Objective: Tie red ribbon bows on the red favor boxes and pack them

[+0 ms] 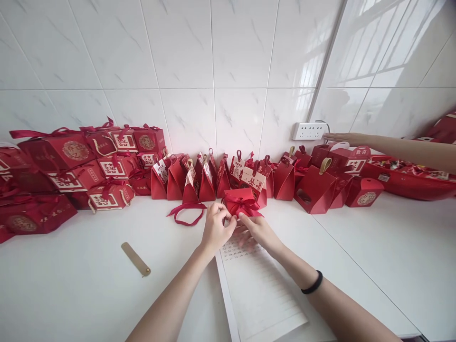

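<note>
A small red gift box [238,194] stands on the table in front of me, with a red ribbon bow [245,205] on its near side. My left hand [218,228] is closed in a pinch at the lower left of the bow, on the ribbon. On the other side, my right hand [259,232] presses its thumb to the bow, its fingers curled beneath and slightly blurred. A loose red ribbon [187,222] lies left of my left hand. Under my hands is an open notebook [263,299] with handwriting near its top.
Stacked red gift boxes [80,178] stand at the left. Several red triangular bags [207,184] line the tiled wall. A beige strap [135,259] lies left of my arms. Another person's arm [388,146] reaches across a red tray [402,183] near a power strip [309,131].
</note>
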### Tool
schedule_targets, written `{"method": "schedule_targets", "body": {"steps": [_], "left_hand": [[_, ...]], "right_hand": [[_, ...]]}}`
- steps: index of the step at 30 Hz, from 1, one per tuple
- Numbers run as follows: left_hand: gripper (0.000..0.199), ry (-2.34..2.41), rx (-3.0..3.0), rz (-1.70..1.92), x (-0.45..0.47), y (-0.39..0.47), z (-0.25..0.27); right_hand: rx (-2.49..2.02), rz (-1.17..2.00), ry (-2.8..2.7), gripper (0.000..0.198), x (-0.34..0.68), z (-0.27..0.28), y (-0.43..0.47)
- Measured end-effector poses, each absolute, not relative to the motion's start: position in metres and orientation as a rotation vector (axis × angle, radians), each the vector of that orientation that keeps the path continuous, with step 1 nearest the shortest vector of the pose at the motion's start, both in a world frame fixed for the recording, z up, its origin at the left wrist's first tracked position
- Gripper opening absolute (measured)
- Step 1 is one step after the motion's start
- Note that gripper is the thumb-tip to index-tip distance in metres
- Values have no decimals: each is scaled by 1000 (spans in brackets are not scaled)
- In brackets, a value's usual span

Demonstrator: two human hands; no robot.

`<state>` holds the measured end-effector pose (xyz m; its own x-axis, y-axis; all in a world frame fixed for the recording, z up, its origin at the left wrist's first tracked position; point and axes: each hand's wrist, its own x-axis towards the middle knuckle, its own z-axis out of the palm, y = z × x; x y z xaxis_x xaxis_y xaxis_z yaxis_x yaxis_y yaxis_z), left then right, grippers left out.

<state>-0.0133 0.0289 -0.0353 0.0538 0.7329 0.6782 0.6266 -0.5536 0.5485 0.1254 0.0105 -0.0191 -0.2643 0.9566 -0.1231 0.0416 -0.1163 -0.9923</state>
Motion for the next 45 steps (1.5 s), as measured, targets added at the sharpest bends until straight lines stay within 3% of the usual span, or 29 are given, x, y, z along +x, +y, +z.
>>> {"method": "schedule_targets", "body": {"steps": [9,13,17,19,28,37,45], "left_hand": [[18,1257,2359,1512,-14,24,-36],[12,1234,2003,1713,-13,32,-31],[65,1301,1605,1643,-7,51,-19],[73,1265,1624,1497,-6,58,-15],[55,1166,1583,1299,-10,58,-15],[71,1116,1546,1263,-16,57,-21],[61,1334,1395,1300,-1,59,-12]], "right_hand": [[-1065,1519,-1235,36,121,-23,7],[-1063,1428,-1233,42,120,-26,11],[-1093,1381,-1328,45,118,-29,14],[-1075,1371,-1357,46,116,-29,12],[-1006,1384,-1542,44,116,-23,3],[-964,1406,-1531,38,116,-19,2],[-1062,1287,-1669,30,117,-22,-1]]}}
